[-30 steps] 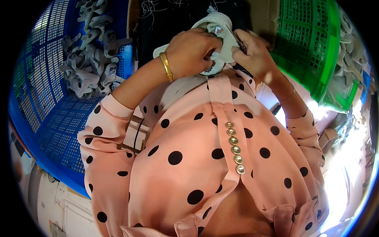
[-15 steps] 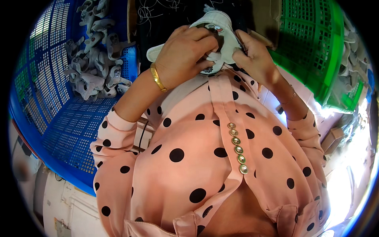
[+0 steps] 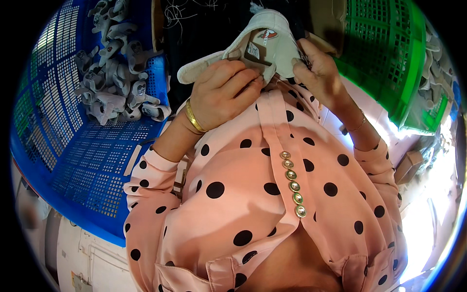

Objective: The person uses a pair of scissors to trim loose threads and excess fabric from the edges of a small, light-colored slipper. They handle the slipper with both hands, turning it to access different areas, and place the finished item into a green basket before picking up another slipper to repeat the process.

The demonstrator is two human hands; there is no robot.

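Observation:
A pale grey shoe upper with a strap sticking out to the left is held up at the top centre. Its opening faces me, showing a printed patch and a label inside. My left hand, wearing a gold bangle, has its fingers closed on the upper's near left edge. On the other side, my right hand pinches the upper's right edge between thumb and fingers. A thin dark object shows between those fingers; its kind cannot be made out.
A blue perforated plastic basket at left holds a heap of similar grey shoe uppers. At right stands a green plastic basket, with more grey pieces beyond it. Loose white threads lie on the dark surface at the top.
My left hand has drawn out of the upper's opening and moved down to its near edge, uncovering the inside. The right hand stays at the right edge, with little movement.

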